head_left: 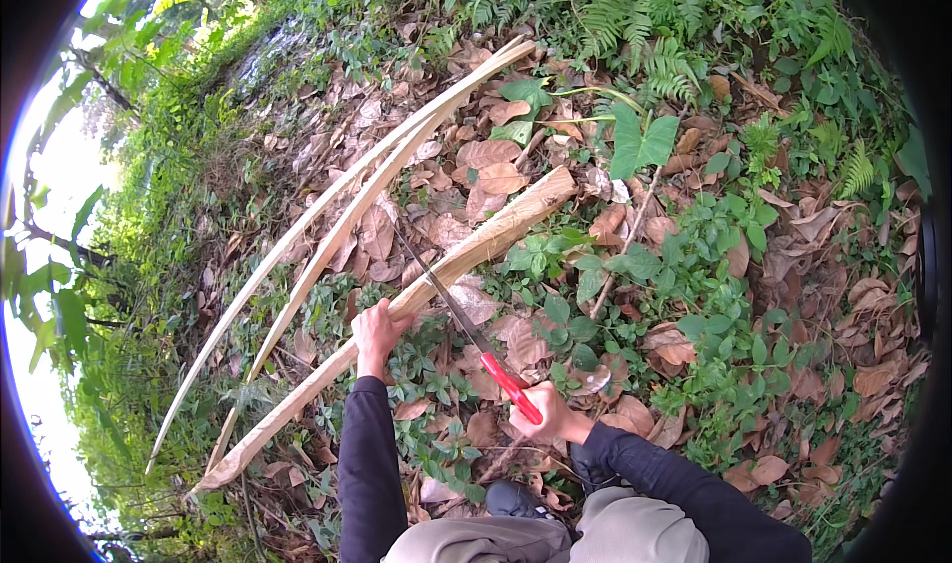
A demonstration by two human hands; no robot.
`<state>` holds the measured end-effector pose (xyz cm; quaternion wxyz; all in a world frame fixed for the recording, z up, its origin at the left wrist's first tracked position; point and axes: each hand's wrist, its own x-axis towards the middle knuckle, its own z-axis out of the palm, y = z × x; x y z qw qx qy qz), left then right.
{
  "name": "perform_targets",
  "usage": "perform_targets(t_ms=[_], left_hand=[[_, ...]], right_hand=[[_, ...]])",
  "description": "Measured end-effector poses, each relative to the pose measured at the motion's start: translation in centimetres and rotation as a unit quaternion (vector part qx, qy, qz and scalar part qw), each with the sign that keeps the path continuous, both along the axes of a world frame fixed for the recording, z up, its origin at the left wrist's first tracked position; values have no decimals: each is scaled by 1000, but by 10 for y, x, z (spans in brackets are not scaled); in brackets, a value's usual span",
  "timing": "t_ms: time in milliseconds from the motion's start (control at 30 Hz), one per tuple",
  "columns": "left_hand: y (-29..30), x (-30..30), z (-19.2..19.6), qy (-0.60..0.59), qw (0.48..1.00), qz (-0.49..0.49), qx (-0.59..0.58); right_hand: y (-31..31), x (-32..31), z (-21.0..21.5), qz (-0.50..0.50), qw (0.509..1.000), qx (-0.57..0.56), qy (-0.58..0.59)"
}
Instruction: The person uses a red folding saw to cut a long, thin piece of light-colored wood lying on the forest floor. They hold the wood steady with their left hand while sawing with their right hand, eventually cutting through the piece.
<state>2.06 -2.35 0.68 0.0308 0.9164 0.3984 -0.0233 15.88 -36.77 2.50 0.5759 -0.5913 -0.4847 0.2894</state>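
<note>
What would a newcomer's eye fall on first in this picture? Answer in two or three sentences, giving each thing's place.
First, the long pale split wooden slat running diagonally across the leaf-strewn ground, gripped near its middle by the left hand. Next, the red-handled knife in the right hand, lower centre, its blade laid across the slat. Two thinner pale strips lie beside it on the left.

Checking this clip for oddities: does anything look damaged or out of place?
Nothing stands out. The left hand grips a pale split wooden slat while the right hand holds a red-handled blade against it. Two thinner strips lie on the leaf litter.
</note>
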Motion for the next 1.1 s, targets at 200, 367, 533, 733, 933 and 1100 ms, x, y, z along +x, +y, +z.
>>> perform_targets(t_ms=[200,367,533,733,933,1100], left_hand=[[1,-1,8,23,999,-16,-44],[2,-2,4,5,999,-12,-51],[-4,-2,4,-1,999,-22,-27],[-1,-9,-2,-23,999,-27,11],[-6,-5,1,-31,999,-35,-22],[-6,-4,5,-56,998,-10,9]], right_hand=[[-7,6,36,-46,995,-64,57],[-39,16,28,-37,998,-51,-11],[2,16,23,-38,999,-19,-4],[28,10,25,-40,999,-5,29],[-28,9,31,-37,996,-64,-42],[-21,-1,38,-10,997,-67,-28]])
